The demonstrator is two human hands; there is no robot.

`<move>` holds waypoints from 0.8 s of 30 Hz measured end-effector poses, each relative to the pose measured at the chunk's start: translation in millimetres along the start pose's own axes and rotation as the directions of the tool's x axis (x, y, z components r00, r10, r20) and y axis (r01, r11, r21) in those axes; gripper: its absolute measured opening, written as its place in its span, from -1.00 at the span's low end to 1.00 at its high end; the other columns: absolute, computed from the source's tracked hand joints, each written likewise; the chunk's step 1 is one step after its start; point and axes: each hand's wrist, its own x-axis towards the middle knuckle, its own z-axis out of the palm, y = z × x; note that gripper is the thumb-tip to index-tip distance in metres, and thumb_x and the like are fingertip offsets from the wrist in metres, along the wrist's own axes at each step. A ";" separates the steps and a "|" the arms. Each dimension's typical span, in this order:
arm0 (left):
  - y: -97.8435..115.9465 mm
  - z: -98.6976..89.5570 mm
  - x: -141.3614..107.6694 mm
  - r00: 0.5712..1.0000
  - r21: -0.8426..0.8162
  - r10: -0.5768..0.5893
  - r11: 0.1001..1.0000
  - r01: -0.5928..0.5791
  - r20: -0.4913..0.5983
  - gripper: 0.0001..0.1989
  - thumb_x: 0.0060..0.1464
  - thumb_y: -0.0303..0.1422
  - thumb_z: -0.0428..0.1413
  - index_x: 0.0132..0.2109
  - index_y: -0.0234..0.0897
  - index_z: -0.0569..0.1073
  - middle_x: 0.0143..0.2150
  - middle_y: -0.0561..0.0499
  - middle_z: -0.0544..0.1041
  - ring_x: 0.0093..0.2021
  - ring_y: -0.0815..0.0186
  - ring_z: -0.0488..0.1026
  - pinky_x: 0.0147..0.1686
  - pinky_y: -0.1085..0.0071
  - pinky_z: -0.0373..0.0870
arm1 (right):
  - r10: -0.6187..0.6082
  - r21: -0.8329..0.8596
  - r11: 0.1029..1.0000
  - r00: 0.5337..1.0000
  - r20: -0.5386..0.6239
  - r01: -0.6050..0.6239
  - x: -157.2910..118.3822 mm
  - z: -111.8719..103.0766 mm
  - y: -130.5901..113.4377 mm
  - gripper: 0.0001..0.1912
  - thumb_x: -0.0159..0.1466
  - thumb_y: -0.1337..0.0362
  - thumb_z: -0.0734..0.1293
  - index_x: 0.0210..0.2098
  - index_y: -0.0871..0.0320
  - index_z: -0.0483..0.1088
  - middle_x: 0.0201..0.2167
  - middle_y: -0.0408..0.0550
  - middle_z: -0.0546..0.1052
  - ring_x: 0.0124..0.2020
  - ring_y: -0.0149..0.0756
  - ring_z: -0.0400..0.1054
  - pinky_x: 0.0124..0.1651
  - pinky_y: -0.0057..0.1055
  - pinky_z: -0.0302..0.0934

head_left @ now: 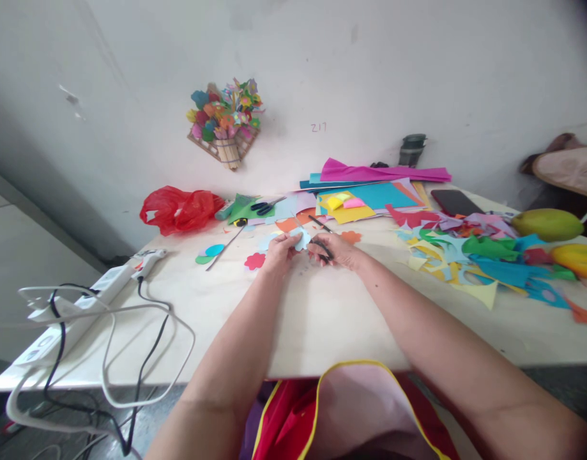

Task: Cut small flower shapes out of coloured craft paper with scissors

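Observation:
My left hand (282,250) is closed on a small light blue paper piece (301,239), pinched at its left side. In my right hand (338,249) is a pair of scissors (323,250) with dark handles, its blades pointing up and left beside the paper. How far the blades are apart is too small to tell. Left of my left hand lies a red paper flower (255,260). An orange paper flower (351,237) is just beyond my right hand. Farther left are a blue paper circle (214,250) and a green one (204,259), partly covered by a thin dark strip.
Paper scraps (470,252) are heaped at the right, near a green mango (547,224) and a phone (457,202). Coloured sheets (370,198) are stacked at the back. A red plastic bag (181,209) and second scissors (267,206) lie back left; a power strip (77,313) with cables lines the left edge.

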 end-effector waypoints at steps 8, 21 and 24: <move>-1.7 -1.2 1.9 1.000 0.016 0.009 1.000 -0.009 0.005 -0.65 -0.30 -0.34 0.44 -0.55 -0.31 0.38 -0.59 0.09 0.41 -0.55 0.45 0.33 -0.46 0.46 0.31 | -0.008 0.009 1.000 1.000 -0.008 0.008 0.9 0.4 1.8 -0.76 0.12 0.23 0.51 -0.38 0.21 0.39 -0.67 -0.22 0.45 -0.74 -0.53 0.28 -0.77 -0.65 -0.05; 1.4 1.2 -1.2 1.000 0.001 0.014 1.000 -0.014 -0.014 -0.64 -0.32 -0.37 0.44 -0.57 -0.32 0.36 -0.60 0.08 0.41 -0.57 0.45 0.33 -0.49 0.47 0.29 | -0.060 -0.003 0.998 0.998 0.038 0.060 4.3 -3.4 8.4 -0.70 0.12 0.11 0.49 -0.39 0.17 0.40 -0.66 -0.23 0.47 -0.72 -0.52 0.30 -0.75 -0.65 -0.01; 2.7 2.2 -2.6 1.000 0.001 0.011 1.000 -0.011 -0.018 -0.65 -0.30 -0.39 0.43 -0.56 -0.32 0.36 -0.60 0.07 0.42 -0.58 0.45 0.34 -0.49 0.46 0.29 | -0.067 -0.005 0.998 0.997 0.042 0.067 5.1 -4.0 9.7 -0.69 0.13 0.08 0.49 -0.40 0.17 0.39 -0.65 -0.21 0.49 -0.71 -0.51 0.31 -0.75 -0.64 0.00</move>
